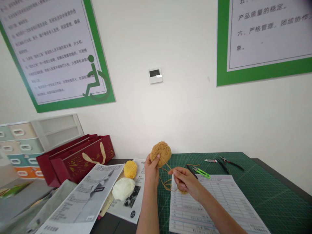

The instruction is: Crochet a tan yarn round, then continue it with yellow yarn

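Observation:
My left hand (152, 167) is closed around a ball of tan yarn (161, 152), held up above the green cutting mat (258, 182). A strand runs from the ball to my right hand (184, 182), whose thumb and fingers pinch it. Loose tan yarn (166, 186) hangs in loops between the two hands. Under my right hand a small tan piece (182, 191) shows in part; most of it is hidden. Left of my left forearm sit a yellow yarn ball (130, 169) and a cream yarn ball (123, 189) on printed sheets.
Green thread snips (201, 172), a small tube (210, 161) and pliers (231, 163) lie on the mat. A printed form (219, 204) is under my right arm. At left stand dark red gift bags (83, 159) and a drawer unit (21, 146). A white wall rises behind.

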{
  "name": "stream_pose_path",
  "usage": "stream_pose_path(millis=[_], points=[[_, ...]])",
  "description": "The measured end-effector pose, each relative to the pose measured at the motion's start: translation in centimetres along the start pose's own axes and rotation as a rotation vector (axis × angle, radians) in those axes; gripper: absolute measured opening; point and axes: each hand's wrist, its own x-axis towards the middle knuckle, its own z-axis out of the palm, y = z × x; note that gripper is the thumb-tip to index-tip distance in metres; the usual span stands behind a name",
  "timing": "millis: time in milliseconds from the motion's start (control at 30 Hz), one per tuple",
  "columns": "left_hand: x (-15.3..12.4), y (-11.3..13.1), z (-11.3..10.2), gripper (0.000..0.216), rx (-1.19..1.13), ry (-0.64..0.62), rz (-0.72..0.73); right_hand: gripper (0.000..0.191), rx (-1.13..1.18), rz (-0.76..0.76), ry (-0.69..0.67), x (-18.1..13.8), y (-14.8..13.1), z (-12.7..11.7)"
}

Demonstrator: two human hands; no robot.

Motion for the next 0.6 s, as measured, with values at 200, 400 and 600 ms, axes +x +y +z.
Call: stream_pose_path(millis=[200, 400, 600], points=[[2.2, -0.8, -3.1, 0.013, 0.026, 0.513, 0.009, 0.032, 0.04, -0.1, 0.018, -1.3, -3.4, -1.9], [2.2, -1.1, -4.9, 0.016, 0.56, 0.7, 0.082, 0.027, 0.287, -0.324, 0.064, -3.9, -7.1, -3.9], [1.4, -0.1, -5.6, 0.022, 1.089, 0.706, 0.11, 0.013, 0.508, -0.537, 0.235, -4.7, -7.8, -6.4]])
